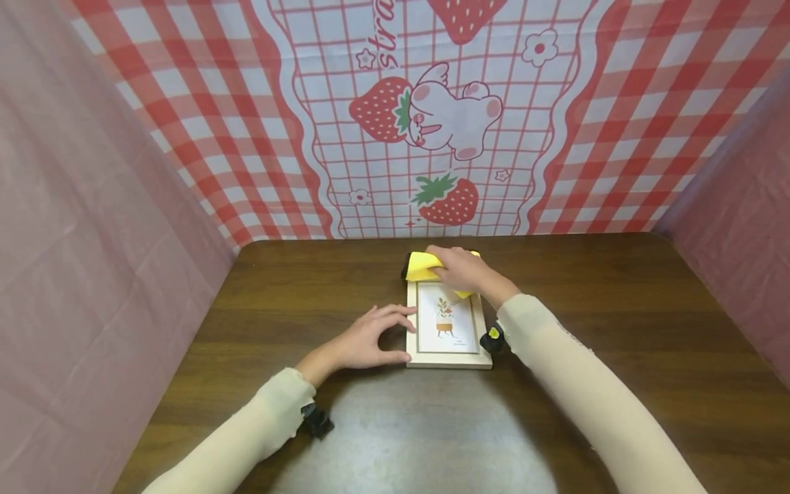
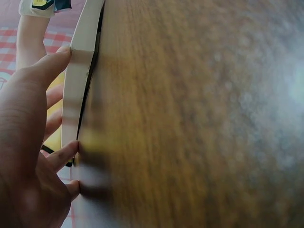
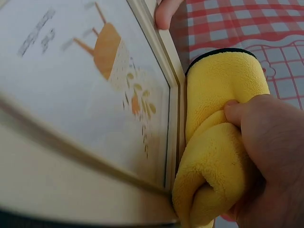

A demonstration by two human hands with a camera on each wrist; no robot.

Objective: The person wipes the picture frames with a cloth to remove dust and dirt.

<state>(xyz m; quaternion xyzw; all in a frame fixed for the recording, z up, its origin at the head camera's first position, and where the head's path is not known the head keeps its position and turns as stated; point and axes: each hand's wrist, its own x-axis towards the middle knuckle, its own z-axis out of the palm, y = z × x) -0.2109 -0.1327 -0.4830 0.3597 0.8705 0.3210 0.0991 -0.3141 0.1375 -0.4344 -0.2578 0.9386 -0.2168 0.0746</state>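
Note:
A picture frame [image 1: 449, 360] with a pale wooden border lies on the table, its print [image 3: 61, 90] showing a potted plant on legs. My right hand [image 1: 459, 267] grips a folded yellow cloth [image 3: 221, 156] with a dark edge, at the frame's far end. In the right wrist view the thumb presses into the plush fabric, and the cloth lies against the frame's border. My left hand [image 1: 370, 339] rests at the frame's left side, fingers spread. In the left wrist view its thumb touches the frame's side edge [image 2: 78, 95], with other fingertips close to the tabletop.
The frame lies on a dark wooden table [image 1: 296, 295]. Behind the table hangs a red-and-white checked cloth [image 1: 247, 116] with strawberries, and pink curtains [image 1: 92, 240] stand at both sides. Black wrist mounts [image 1: 317, 420] are strapped at both wrists.

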